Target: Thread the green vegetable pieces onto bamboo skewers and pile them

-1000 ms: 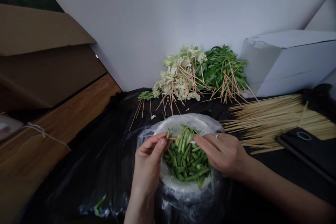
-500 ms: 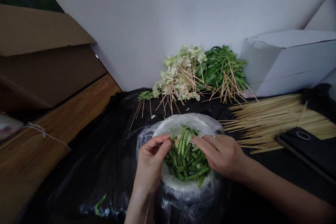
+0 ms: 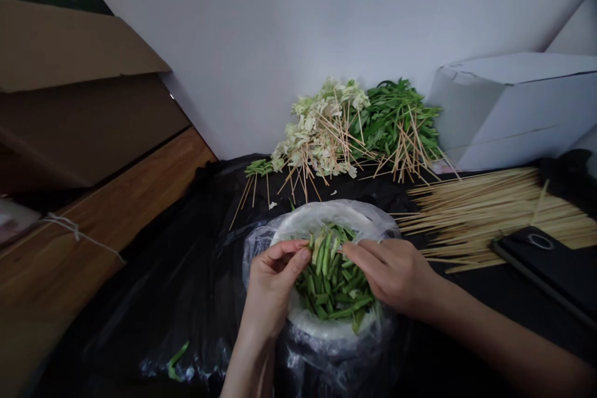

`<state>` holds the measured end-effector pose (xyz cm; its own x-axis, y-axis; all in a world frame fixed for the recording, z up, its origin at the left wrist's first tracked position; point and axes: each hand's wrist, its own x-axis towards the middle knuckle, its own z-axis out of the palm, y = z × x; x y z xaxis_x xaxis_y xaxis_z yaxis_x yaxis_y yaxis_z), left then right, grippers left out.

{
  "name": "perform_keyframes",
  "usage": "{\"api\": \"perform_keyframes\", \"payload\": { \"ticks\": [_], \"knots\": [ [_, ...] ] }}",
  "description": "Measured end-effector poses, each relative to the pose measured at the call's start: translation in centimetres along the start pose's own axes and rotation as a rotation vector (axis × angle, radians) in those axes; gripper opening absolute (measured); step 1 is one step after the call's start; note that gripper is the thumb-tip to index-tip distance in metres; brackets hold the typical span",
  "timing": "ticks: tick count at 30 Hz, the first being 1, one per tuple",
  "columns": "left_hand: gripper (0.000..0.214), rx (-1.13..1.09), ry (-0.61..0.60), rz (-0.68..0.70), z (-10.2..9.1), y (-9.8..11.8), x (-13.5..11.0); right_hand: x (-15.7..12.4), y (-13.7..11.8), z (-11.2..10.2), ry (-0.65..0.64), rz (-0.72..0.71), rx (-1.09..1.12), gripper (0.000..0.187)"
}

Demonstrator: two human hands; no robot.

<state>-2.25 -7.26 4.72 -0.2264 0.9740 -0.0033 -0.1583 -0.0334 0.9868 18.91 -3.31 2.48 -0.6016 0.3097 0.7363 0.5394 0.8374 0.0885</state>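
Observation:
Over a bowl (image 3: 298,221) lined with clear plastic, both my hands are at work. My left hand (image 3: 273,280) is closed in a pinch, thumb against fingers, on a green bean piece (image 3: 311,241) at the left end of a short row of bean pieces (image 3: 326,255). My right hand (image 3: 396,273) is closed at the other side of this row, gripping a thin wooden skewer that is mostly hidden by fingers and beans. Below the hands, cut green beans (image 3: 331,301) fill the bowl.
Behind the bowl lie skewered beans (image 3: 259,167), skewered pale cabbage (image 3: 321,130) and skewered leafy greens (image 3: 396,115). Loose skewers (image 3: 489,211) and a black phone (image 3: 545,261) are at right. A white box (image 3: 517,112) and cardboard box (image 3: 84,99) flank the black plastic sheet (image 3: 153,298).
My left fingers have shifted slightly right, and the bean piece at their tips now sits closer to the row. My right hand has hardly moved.

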Motion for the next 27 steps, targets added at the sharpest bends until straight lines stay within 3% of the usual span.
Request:
{"api": "perform_keyframes", "payload": {
  "ticks": [5,11,16,20,27],
  "knots": [
    [0.014,0.223,-0.033,0.122,-0.1,0.6,0.2,0.1,0.7,-0.6,0.022,-0.012,-0.115,0.024],
    [0.011,0.996,-0.121,0.411,-0.3,0.5,0.6,0.6,1.2,-1.4,0.078,0.023,-0.143,0.026],
    [0.015,1.475,-0.117,0.332,0.9,-0.1,0.9,0.6,0.9,-1.3,0.077,-0.002,-0.15,0.026],
    [0.01,1.461,-0.177,0.337,1.2,-0.4,1.0,0.6,0.8,-1.2,0.067,0.008,-0.142,0.026],
    [0.01,1.1,-0.244,0.326,0.6,-0.1,0.7,0.6,0.8,-1.2,0.073,0.008,-0.129,0.025]
  ]
}}
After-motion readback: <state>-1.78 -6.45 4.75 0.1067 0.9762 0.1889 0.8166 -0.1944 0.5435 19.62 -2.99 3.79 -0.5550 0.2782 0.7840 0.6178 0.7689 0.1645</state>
